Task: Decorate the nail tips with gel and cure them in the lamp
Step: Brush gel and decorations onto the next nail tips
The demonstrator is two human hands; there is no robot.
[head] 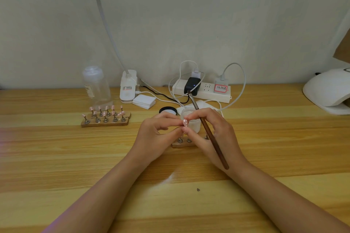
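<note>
Near the middle of the frame both hands meet over the worktop (56, 157). The left hand (157, 134) and the right hand (210, 134) together pinch one pink nail tip (185, 122) that already carries pale dots; the right hand also holds a dark-handled brush (208, 134) tucked along its fingers, bristle end pointing up and away.

At left centre, two wooden stands (106, 119) hold ten pink tips on metal pegs, each dotted, so most of the decorating looks done. Just behind the hands, a third stand (181, 144) shows bare pegs, which suggests its tips are the ones in work. The white curing lamp (327, 91) sits at the right edge with nothing visible inside it, so curing of this tip appears not yet done.

A small frosted jar (191, 119) stands open directly behind the fingers, its contents pale and hard to make out; its black lid (167, 110) lies just left of it. A clear bottle (95, 87) stands behind the filled stands; whether it holds liquid is unclear.
</note>
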